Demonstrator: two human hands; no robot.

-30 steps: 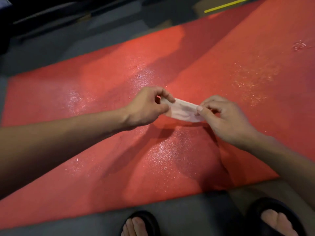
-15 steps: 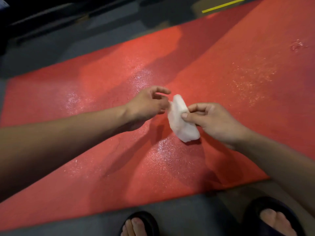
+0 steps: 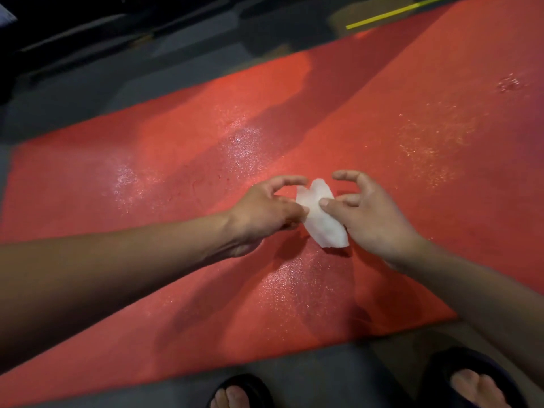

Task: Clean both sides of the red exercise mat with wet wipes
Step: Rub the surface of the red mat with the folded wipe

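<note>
From the head view, looking down, the red exercise mat (image 3: pixel 206 178) lies flat on a grey floor (image 3: pixel 318 375), with glistening damp patches across its surface. That sheen suggests this side has already had some wiping. Above the middle of the mat both hands meet on a white wet wipe (image 3: pixel 322 214), which is crumpled or folded and held clear of the mat rather than pressed to it.

The right hand (image 3: pixel 374 216) pinches the wipe with its thumb on the front face, its forefinger arched above and free. The left hand (image 3: pixel 265 213) touches the wipe's left edge, thumb and lower fingers closing on it while its forefinger curves over the top. Holding it between both hands this way looks like refolding or turning the wipe to present a fresh face.

Two feet in dark sandals (image 3: pixel 241 391) stand on the floor at the mat's near edge.
</note>
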